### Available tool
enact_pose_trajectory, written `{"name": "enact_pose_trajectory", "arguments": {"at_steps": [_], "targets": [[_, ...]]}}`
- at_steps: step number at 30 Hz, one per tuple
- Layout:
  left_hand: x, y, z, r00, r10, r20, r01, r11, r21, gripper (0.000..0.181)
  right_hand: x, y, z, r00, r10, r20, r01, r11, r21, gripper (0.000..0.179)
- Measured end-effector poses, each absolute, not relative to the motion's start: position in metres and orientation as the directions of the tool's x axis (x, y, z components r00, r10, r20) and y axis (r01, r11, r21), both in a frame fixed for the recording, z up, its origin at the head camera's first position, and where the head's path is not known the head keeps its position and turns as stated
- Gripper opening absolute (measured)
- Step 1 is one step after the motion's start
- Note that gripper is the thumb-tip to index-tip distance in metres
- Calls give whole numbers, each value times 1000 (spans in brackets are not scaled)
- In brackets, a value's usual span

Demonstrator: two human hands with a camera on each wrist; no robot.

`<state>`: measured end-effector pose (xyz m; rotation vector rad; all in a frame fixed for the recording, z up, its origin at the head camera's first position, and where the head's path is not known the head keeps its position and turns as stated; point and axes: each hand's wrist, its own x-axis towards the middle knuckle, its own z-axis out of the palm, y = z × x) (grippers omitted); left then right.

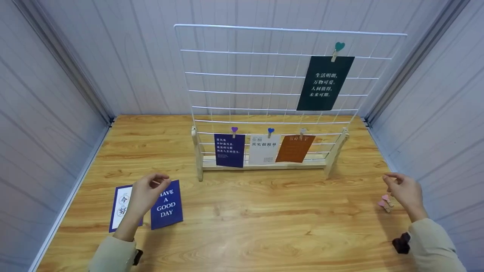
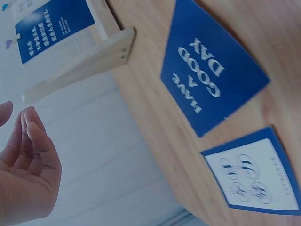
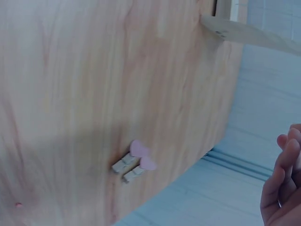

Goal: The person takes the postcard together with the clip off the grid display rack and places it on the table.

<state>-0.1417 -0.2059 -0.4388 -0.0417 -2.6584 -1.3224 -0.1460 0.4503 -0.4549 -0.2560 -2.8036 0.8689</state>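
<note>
Front-left of the wire rack (image 1: 261, 167), my left grip (image 1: 146, 192), relaxed and empty, hovers by two loose cards (image 1: 168, 209); front-right, my right grip (image 1: 406, 192), likewise, hovers by two pink clips (image 3: 131, 156); on the rack, small clips (image 1: 271, 131) keep four cards (image 1: 326, 83) hanging.

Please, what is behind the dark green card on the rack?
Around the card, the white wire grid and, farther back, the panelled wall show. Whatever lies directly behind the card is covered, so I cannot see it.

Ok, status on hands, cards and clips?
Left hand empty, raised by two loose cards. Right hand empty, near two pink clips. Four cards clipped on rack. Nothing seen blocking it.
</note>
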Motion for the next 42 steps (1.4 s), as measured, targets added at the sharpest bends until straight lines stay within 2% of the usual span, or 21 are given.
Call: {"name": "enact_pose_trajectory", "arguments": {"at_steps": [18, 27, 42], "targets": [[-147, -164, -412, -966, 124, 228, 257, 578, 774, 16, -142, 424, -419, -980, 145, 138, 15, 741, -671, 48], [-149, -146, -404, -951, 175, 256, 310, 541, 782, 8, -141, 412, -410, -966, 82, 245, -110, 728, -677, 36], [-159, -108, -402, -911, 285, 298, 400, 432, 809, 7, -151, 384, -401, -965, 10, 263, -180, 705, -687, 32]]}}
